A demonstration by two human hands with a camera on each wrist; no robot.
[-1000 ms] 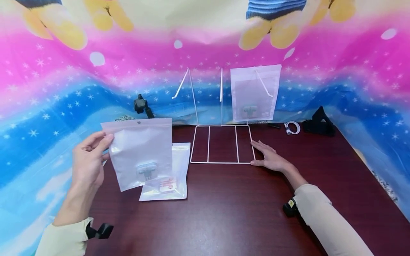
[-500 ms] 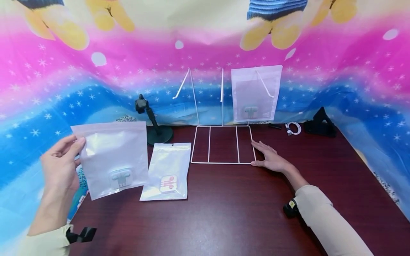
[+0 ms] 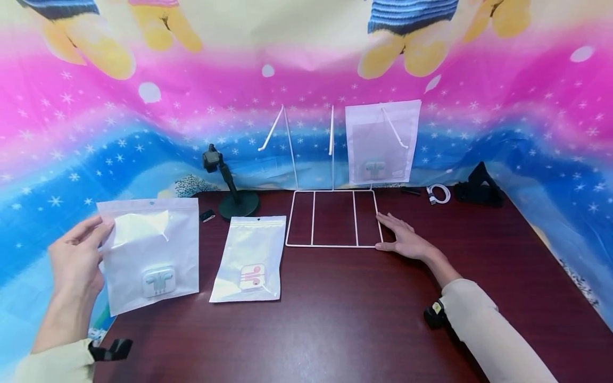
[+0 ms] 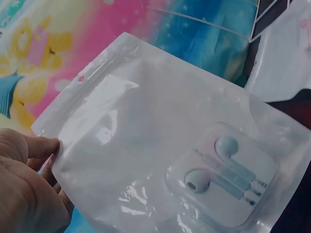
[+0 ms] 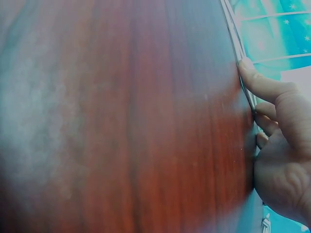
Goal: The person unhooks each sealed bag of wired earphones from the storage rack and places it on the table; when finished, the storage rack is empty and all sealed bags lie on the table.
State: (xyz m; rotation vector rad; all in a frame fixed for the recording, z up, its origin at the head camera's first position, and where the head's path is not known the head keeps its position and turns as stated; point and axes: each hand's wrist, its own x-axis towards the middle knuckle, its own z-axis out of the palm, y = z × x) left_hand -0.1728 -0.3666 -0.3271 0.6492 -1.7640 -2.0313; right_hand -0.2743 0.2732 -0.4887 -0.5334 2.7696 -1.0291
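My left hand point(image 3: 79, 260) pinches the upper left edge of a clear-fronted white zip bag point(image 3: 143, 239), held up at the left. Inside the bag, low down, sits a square case of white earphones point(image 4: 223, 174). To its right a second zip bag point(image 3: 251, 239) lies on the table, with pink earphones point(image 3: 252, 276) in it. A white wire display rack point(image 3: 330, 246) stands beyond, with its flat base toward me. My right hand point(image 3: 404, 239) rests at the base's right side, thumb at the front corner and extended fingers on the side wire. Another earphone bag point(image 3: 378, 133) hangs on the rack's right hook.
Two other rack hooks point(image 3: 270, 127) carry nothing. Behind the left bags stands a black stand point(image 3: 239, 205) beside a small dark item point(image 3: 207, 216). At the back right lie a coiled white cable point(image 3: 438, 194) and a black holder point(image 3: 479, 186). A printed curtain backs the table.
My left hand has carried its bag left and slightly down, uncovering the lying bag and the black stand. My right hand has stayed on the rack base.
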